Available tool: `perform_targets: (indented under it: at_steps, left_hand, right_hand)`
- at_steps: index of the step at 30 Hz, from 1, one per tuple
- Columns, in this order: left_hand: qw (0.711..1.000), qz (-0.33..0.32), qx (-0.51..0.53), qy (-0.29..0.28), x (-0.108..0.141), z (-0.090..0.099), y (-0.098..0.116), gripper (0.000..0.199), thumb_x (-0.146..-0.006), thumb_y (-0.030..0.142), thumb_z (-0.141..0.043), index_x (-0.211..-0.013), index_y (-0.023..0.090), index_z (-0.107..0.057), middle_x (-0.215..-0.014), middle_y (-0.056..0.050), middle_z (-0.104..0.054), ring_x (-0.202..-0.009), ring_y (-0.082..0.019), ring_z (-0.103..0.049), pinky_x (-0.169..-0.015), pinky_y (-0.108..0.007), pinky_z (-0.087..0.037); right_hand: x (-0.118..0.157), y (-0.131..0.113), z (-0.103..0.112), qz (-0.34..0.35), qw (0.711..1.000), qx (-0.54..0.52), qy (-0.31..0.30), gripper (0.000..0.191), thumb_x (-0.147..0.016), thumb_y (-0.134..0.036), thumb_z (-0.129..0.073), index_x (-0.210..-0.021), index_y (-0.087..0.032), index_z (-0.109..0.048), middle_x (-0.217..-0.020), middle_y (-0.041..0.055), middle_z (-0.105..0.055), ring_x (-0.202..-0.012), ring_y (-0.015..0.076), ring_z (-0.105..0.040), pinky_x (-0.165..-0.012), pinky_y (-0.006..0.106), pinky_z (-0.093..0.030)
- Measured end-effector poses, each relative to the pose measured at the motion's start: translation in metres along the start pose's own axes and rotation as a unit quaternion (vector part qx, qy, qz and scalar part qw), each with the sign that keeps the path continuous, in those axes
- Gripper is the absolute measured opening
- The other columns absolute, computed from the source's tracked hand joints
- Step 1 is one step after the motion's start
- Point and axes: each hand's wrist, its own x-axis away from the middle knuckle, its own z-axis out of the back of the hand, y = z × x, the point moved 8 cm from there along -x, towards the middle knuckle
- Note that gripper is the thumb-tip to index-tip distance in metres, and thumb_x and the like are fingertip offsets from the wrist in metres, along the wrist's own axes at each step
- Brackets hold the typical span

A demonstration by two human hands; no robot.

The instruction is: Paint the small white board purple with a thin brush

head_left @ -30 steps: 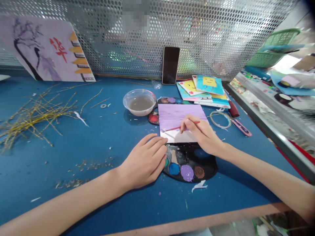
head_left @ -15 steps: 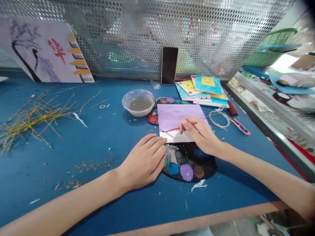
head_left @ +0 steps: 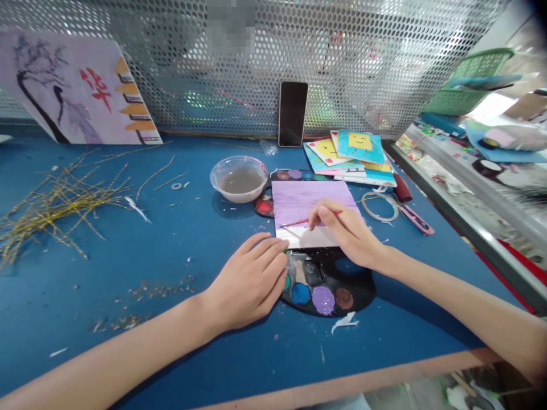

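Note:
My right hand (head_left: 342, 228) pinches a thin red paintbrush (head_left: 303, 220), its tip resting on the left part of a small square canvas (head_left: 310, 196). Purple paint covers the upper part of the canvas, while a strip along the bottom is white. My left hand (head_left: 252, 279) lies flat with fingers stretched out, its fingertips at the lower left corner of the canvas. Beneath the canvas is a black paint palette (head_left: 361, 285); its wells hold purple, blue, brown, green and red paint. Cloudy grey water fills a clear plastic bowl (head_left: 239, 181) to the left of the canvas.
A phone (head_left: 293, 114) leans upright against the perforated metal screen (head_left: 179, 74). Small painted canvases (head_left: 359, 148) are stacked behind a tape roll (head_left: 378, 206) and a pink cutter (head_left: 417, 221). Yellow twigs (head_left: 64, 210) lie at left, before a larger painting (head_left: 81, 91).
The brush tip has shifted very slightly up and left on the canvas. My left hand stays in place; the whole view has drifted a little.

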Motion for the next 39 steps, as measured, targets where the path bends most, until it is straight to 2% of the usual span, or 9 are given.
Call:
perform_targets:
  at_steps: [6, 12, 17, 20, 23, 26, 29, 34, 39]
  left_hand:
    - [1.000, 0.000, 0.004, -0.003, 0.000, 0.000, 0.001, 0.017, -0.094, 0.016, -0.044, -0.093, 0.013, -0.061, -0.118, -0.014, -0.068, -0.109, -0.024, -0.062, -0.109, -0.044, -0.039]
    - [1.000, 0.000, 0.003, -0.001, 0.000, 0.000, 0.001, 0.018, -0.093, 0.015, -0.045, -0.095, 0.011, -0.062, -0.118, -0.015, -0.067, -0.112, -0.025, -0.061, -0.109, -0.044, -0.039]
    - [1.000, 0.001, 0.007, 0.002, 0.000, 0.001, 0.001, 0.017, -0.093, 0.015, -0.045, -0.095, 0.012, -0.062, -0.119, -0.015, -0.067, -0.112, -0.025, -0.061, -0.109, -0.045, -0.039]
    - [1.000, 0.003, 0.008, 0.002, 0.000, 0.001, 0.000, 0.018, -0.093, 0.015, -0.044, -0.095, 0.013, -0.062, -0.118, -0.014, -0.067, -0.111, -0.024, -0.061, -0.109, -0.045, -0.040]
    - [1.000, 0.002, 0.003, 0.000, 0.000, 0.000, 0.000, 0.019, -0.094, 0.016, -0.043, -0.095, 0.013, -0.062, -0.118, -0.014, -0.067, -0.112, -0.024, -0.061, -0.109, -0.045, -0.040]
    - [1.000, 0.000, -0.001, 0.001, 0.000, 0.000, 0.000, 0.019, -0.094, 0.016, -0.043, -0.095, 0.012, -0.062, -0.118, -0.014, -0.068, -0.111, -0.025, -0.061, -0.109, -0.045, -0.040]
    - [1.000, -0.002, -0.002, 0.005, 0.000, 0.000, 0.001, 0.019, -0.094, 0.016, -0.043, -0.095, 0.011, -0.061, -0.117, -0.014, -0.068, -0.110, -0.025, -0.061, -0.108, -0.045, -0.040]
    - [1.000, 0.000, 0.000, 0.000, 0.000, -0.001, 0.001, 0.019, -0.094, 0.016, -0.043, -0.095, 0.011, -0.061, -0.117, -0.014, -0.068, -0.111, -0.024, -0.061, -0.109, -0.044, -0.039]
    - [1.000, -0.002, -0.001, 0.000, 0.000, 0.000, 0.002, 0.019, -0.094, 0.016, -0.043, -0.095, 0.011, -0.061, -0.118, -0.014, -0.068, -0.111, -0.025, -0.061, -0.109, -0.045, -0.039]
  right_hand:
    - [-0.001, -0.003, 0.007, 0.012, 0.999, 0.036, 0.033, 0.042, -0.104, -0.042, -0.027, -0.076, -0.021, -0.051, -0.074, 0.0019, -0.055, -0.075, 0.0161, -0.053, -0.081, 0.034, -0.040]
    - [-0.001, -0.005, -0.002, 0.020, 0.998, 0.052, -0.015, 0.040, -0.104, -0.040, -0.029, -0.080, -0.021, -0.054, -0.080, 0.0028, -0.061, -0.080, 0.0164, -0.055, -0.082, 0.034, -0.039]
    - [-0.001, -0.006, 0.010, 0.012, 0.996, 0.078, 0.034, 0.045, -0.104, -0.043, -0.025, -0.071, -0.021, -0.048, -0.071, 0.0020, -0.055, -0.072, 0.0165, -0.050, -0.078, 0.035, -0.038]
    - [-0.001, -0.006, 0.005, 0.019, 0.999, 0.038, 0.012, 0.042, -0.104, -0.043, -0.027, -0.078, -0.021, -0.053, -0.077, 0.0026, -0.059, -0.077, 0.0164, -0.054, -0.079, 0.034, -0.040]
    - [-0.002, -0.006, 0.003, 0.030, 0.997, 0.075, -0.006, 0.042, -0.104, -0.041, -0.027, -0.078, -0.021, -0.052, -0.078, 0.0028, -0.060, -0.078, 0.0168, -0.054, -0.080, 0.035, -0.038]
    - [-0.001, -0.008, 0.013, 0.034, 0.991, 0.128, 0.027, 0.044, -0.104, -0.040, -0.025, -0.070, -0.021, -0.047, -0.070, 0.0018, -0.055, -0.071, 0.0167, -0.050, -0.078, 0.036, -0.035]
    - [-0.001, -0.010, 0.020, 0.030, 0.993, 0.103, 0.057, 0.044, -0.104, -0.040, -0.027, -0.070, -0.022, -0.048, -0.069, 0.0016, -0.054, -0.070, 0.0166, -0.050, -0.078, 0.035, -0.036]
    - [-0.004, -0.007, 0.010, 0.027, 0.997, 0.067, -0.001, 0.042, -0.104, -0.041, -0.028, -0.075, -0.021, -0.053, -0.076, 0.0030, -0.060, -0.076, 0.0170, -0.054, -0.079, 0.035, -0.039]
    - [-0.001, -0.009, 0.021, 0.035, 0.992, 0.109, 0.060, 0.045, -0.104, -0.040, -0.027, -0.067, -0.022, -0.044, -0.067, 0.0017, -0.051, -0.068, 0.0169, -0.048, -0.077, 0.036, -0.036]
